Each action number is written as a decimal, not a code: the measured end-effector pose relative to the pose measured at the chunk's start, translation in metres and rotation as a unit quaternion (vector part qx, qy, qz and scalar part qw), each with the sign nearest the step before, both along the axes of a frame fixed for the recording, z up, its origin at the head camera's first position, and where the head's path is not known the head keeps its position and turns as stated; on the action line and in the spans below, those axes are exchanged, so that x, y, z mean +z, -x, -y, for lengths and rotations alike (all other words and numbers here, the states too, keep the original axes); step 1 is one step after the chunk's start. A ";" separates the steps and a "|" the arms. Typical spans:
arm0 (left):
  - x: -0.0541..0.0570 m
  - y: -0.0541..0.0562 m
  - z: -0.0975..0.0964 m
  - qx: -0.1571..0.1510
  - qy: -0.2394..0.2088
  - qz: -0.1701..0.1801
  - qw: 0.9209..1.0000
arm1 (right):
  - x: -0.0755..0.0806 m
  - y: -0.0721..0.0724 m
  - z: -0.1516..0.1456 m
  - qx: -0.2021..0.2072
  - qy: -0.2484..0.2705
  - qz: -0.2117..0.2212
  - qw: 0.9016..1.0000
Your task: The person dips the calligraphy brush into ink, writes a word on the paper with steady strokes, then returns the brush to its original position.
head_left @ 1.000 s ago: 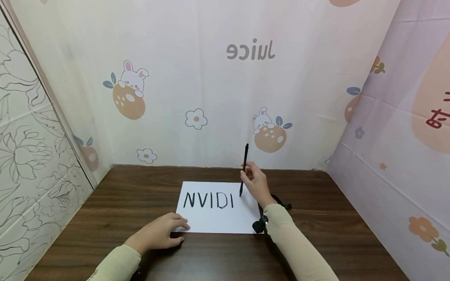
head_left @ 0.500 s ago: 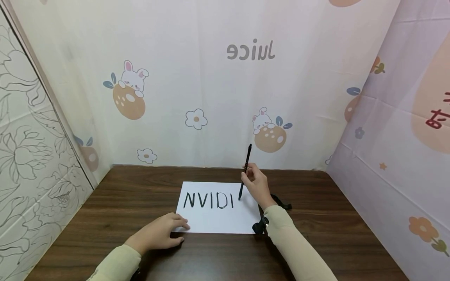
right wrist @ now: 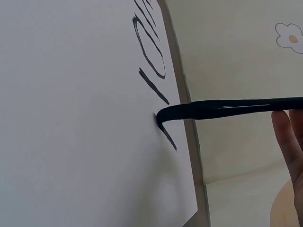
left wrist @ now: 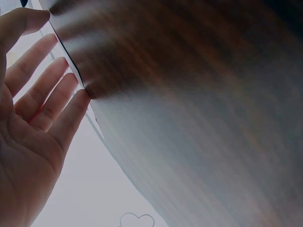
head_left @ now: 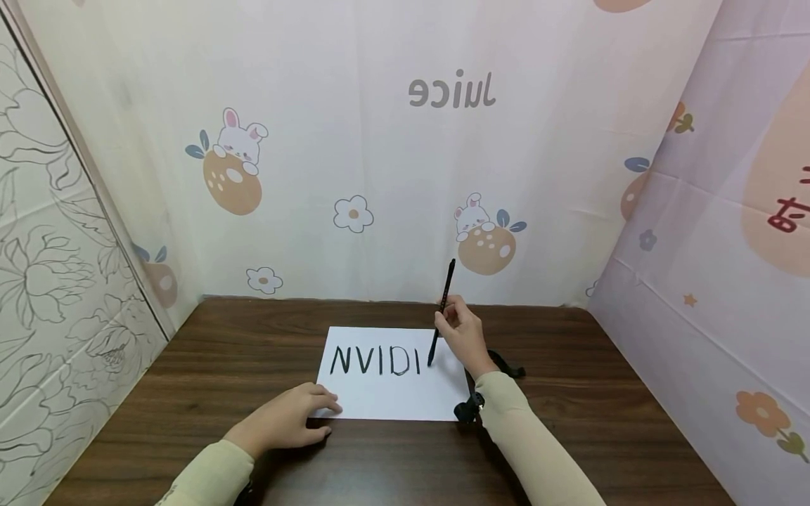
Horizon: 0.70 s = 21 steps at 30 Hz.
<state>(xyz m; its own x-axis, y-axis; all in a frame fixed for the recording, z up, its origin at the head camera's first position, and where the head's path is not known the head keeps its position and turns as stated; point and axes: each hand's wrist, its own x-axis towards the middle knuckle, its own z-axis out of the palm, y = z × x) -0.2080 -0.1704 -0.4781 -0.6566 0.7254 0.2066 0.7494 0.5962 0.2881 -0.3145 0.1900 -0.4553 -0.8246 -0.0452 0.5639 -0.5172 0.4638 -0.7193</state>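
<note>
A sheet of white paper [head_left: 386, 400] lies on the wooden table, with "NVIDI" in black letters [head_left: 376, 361] across its upper half. My right hand [head_left: 463, 334] pinches a slim black brush pen [head_left: 446, 284] well above its tip, holding it nearly upright. In the right wrist view, the soft tip of the brush pen [right wrist: 175, 112] bends against the paper [right wrist: 85, 123] at the end of a short slanted stroke [right wrist: 169, 137], beside the last letter. My left hand [head_left: 287, 418] rests at the paper's lower left corner, its fingers [left wrist: 42, 92] relaxed and spread.
A black wrist camera [head_left: 467, 409] on the right arm overlaps the paper's lower right corner, and a black strap [head_left: 506, 364] hangs by that wrist. Behind the dark wooden table [head_left: 253, 323] hangs a printed curtain [head_left: 304, 140]; more printed cloth [head_left: 709, 337] closes the right side.
My right hand has drawn the brush pen's tip down and slightly left over the paper, while the pen's top has leaned right. My left hand has stayed in place.
</note>
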 end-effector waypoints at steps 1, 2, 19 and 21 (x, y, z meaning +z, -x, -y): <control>0.000 0.000 0.000 0.001 0.001 0.001 1.000 | 0.000 0.000 0.000 0.001 0.001 -0.001 1.000; 0.000 0.000 0.000 0.002 0.001 0.002 1.000 | 0.000 0.000 0.000 0.001 0.001 -0.002 1.000; 0.000 0.000 0.000 -0.001 -0.002 -0.003 1.000 | 0.026 -0.027 0.012 0.051 0.025 0.027 0.998; 0.001 -0.001 0.000 -0.002 -0.002 -0.002 1.000 | 0.031 -0.032 0.014 0.058 0.028 0.034 0.997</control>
